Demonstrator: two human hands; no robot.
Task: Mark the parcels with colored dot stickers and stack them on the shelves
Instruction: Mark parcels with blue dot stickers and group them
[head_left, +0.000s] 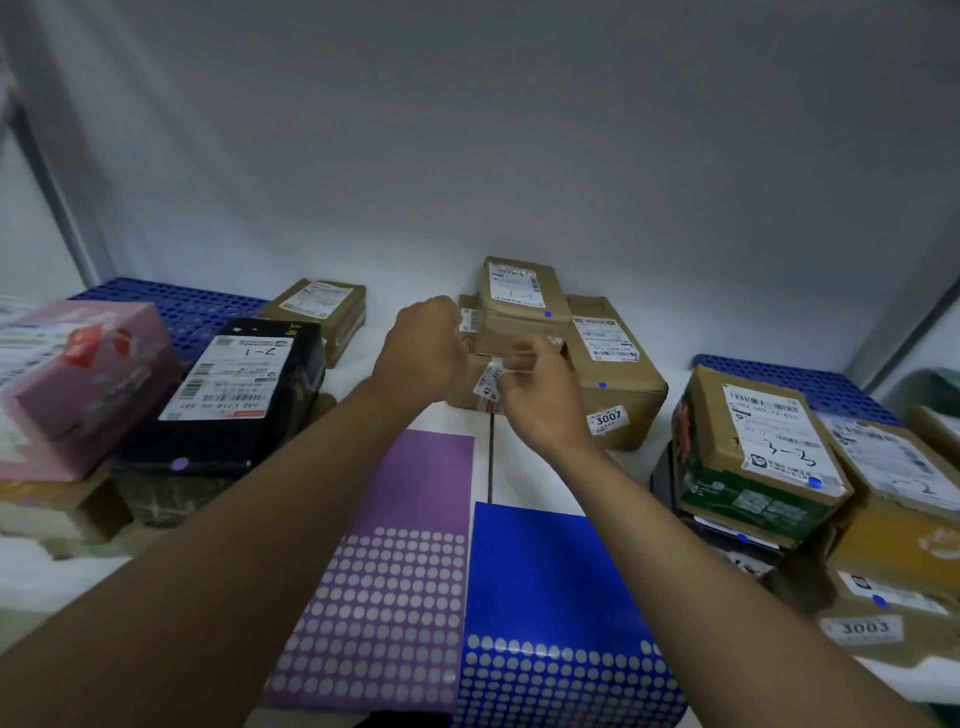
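Single head-worn view, facing forward and down, close over white shelf (530, 467), wall (519, 156) behind

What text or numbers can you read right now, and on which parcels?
"3007": tag on the brown box behind the right hand.
"3003": tag on the bottom right box.
"43": slip at the right hand.
Handwritten "2-1", upside down: black box.
Other shipping labels: too small or blurred.

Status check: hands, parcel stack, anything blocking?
Left hand fisted by the top parcel; right hand pinches a white label. Blue dot already on top parcel. Nothing in the way.
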